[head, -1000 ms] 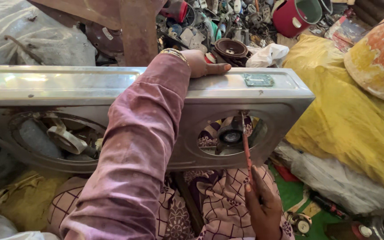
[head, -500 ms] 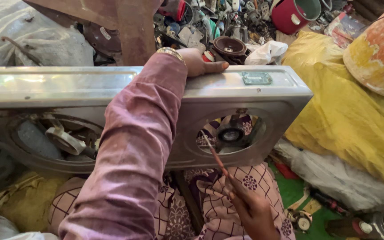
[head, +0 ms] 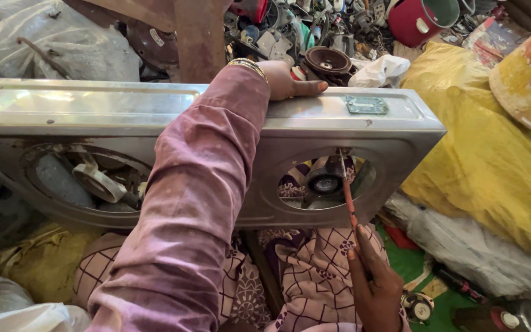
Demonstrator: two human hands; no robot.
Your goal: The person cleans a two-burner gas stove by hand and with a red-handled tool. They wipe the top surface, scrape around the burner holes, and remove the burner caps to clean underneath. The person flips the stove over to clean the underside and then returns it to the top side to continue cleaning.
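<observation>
A steel two-burner stove body (head: 155, 110) stands on its edge across my lap, its underside facing me with two round openings. My left hand (head: 287, 79), in a pink sleeve with a gold bangle, reaches over the top edge and grips the far side. My right hand (head: 373, 286) is low at the front and holds a thin reddish screwdriver (head: 348, 197). The tool points up, and its tip sits at the upper rim of the right opening, above a dark burner part (head: 326, 182).
A yellow tarp (head: 480, 154) covers a heap on the right. A red pot (head: 422, 18), a dark round bowl (head: 328, 60) and scattered metal parts lie behind the stove. Grey plastic sacks (head: 44, 37) sit at the back left. A wooden post (head: 199, 37) rises behind.
My right hand swung the screwdriver left and lower half a second ago, then brought it back upright with the tip at the right opening's upper rim. My left hand stayed put.
</observation>
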